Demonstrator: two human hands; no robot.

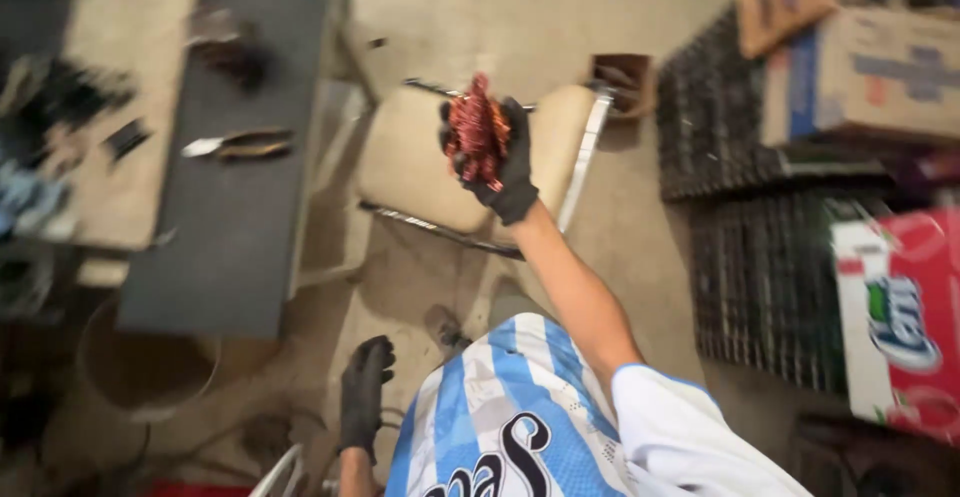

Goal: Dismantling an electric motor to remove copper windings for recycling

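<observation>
My right hand (508,172), in a black glove, is raised in front of me and closed around a tangled bundle of reddish copper wire (477,135). The bundle sits above a beige padded chair seat (405,162) with a metal frame. My left hand (363,389), also in a black glove, hangs low at my side with fingers loosely curled and nothing in it. I wear a blue and white striped shirt (515,407).
A dark workbench (235,227) at the left carries pliers (240,144) and small tools. Dark stacked crates (745,207) and cardboard boxes (865,72) stand at the right, with a red and white box (900,317). A round bucket (150,367) stands lower left on the concrete floor.
</observation>
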